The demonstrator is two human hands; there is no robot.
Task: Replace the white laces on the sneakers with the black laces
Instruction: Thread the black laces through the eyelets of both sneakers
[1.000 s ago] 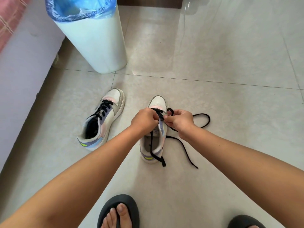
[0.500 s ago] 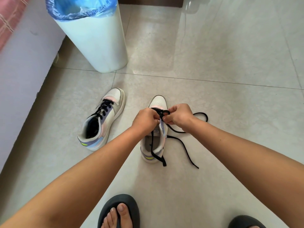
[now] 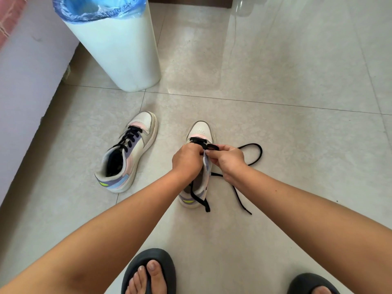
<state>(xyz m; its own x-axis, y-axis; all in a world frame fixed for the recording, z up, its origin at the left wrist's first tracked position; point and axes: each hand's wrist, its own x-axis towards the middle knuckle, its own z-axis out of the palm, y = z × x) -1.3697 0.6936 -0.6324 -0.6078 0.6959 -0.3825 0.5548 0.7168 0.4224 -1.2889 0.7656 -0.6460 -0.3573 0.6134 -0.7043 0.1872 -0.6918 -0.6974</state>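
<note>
Gleaming pale floor tiles under sneakers, white bin beside.

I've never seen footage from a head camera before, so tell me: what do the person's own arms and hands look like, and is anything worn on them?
Both forearms are bare right up to the frame edge: no sleeves in view. The left hand and right hand wear no gloves, and no rings, watch or bracelet can be seen. The only worn items in view are dark slide sandals on the feet.

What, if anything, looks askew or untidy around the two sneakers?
The left sneaker lies angled, not parallel to the right sneaker. The black lace trails loose across the floor. Nothing is spilled or damaged.
</note>
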